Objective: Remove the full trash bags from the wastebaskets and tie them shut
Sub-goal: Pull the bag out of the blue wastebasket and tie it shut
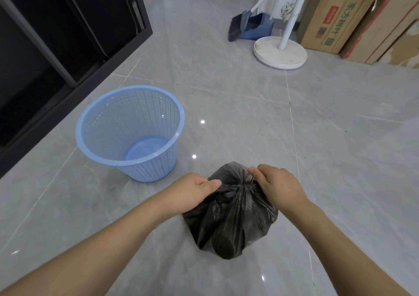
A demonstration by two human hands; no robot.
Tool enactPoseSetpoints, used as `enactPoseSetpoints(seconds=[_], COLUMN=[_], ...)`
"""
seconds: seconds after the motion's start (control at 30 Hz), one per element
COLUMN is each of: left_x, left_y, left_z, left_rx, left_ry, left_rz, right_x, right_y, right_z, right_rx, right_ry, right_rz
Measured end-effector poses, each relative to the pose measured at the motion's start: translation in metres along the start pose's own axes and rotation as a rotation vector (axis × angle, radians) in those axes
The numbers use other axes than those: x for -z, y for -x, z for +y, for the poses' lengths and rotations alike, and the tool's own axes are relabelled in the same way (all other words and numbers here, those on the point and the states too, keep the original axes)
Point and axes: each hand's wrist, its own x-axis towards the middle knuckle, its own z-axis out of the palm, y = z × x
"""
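Your black trash bag (pixel 231 214) sits on the grey tiled floor (pixel 340 148), out of the blue wastebasket (pixel 130 132), which stands empty just to its left; the neck of the bag is gathered into a bunch at the top, between your two hands. Your left hand (pixel 192 192) has its fingers curled round a fold of plastic on the left of the bunch; your right hand (pixel 275 185) pinches the plastic on the right, thumb and fingers pressed together on it; whether a knot is already formed under your fingers, I cannot tell.

The plastic looks thin, so a hard pull outward could tear it at the neck and spill what is inside; if one hand lets its fold slip before the ends are crossed and drawn tight, the bunch would likely loosen and open again; a short tail of plastic may leave you too little to tie, so keep your grip low on the gather; the bag looks soft and full, and pressing down could tip it sideways.
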Motion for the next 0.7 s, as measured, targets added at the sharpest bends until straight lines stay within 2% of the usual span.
enactPoseSetpoints(seconds=[0.17,0.3,0.43,0.5,0.6,0.7], left_x=[0.007,0.004,0.006,0.003,-0.004,-0.013], left_y=[0.003,0.004,0.004,0.001,-0.001,0.001], left_z=[-0.032,-0.025,-0.014,-0.013,-0.007,0.001], left_rx=[0.154,0.095,0.04,0.033,-0.015,0.017], left_ry=[-0.182,-0.119,-0.041,-0.139,-0.429,-0.333], left_rz=[0.012,0.051,0.071,0.072,0.081,0.048], right_x=[-0.01,0.001,0.018,0.023,0.027,0.029], right_y=[0.005,0.005,0.003,0.0,-0.003,-0.004], right_z=[0.016,0.017,0.013,0.006,-0.004,-0.013], right_rx=[0.037,0.094,0.205,0.258,0.327,0.368], right_ry=[0.162,0.222,0.347,0.427,0.476,0.478], right_rz=[-0.087,-0.12,-0.247,-0.308,-0.334,-0.337])
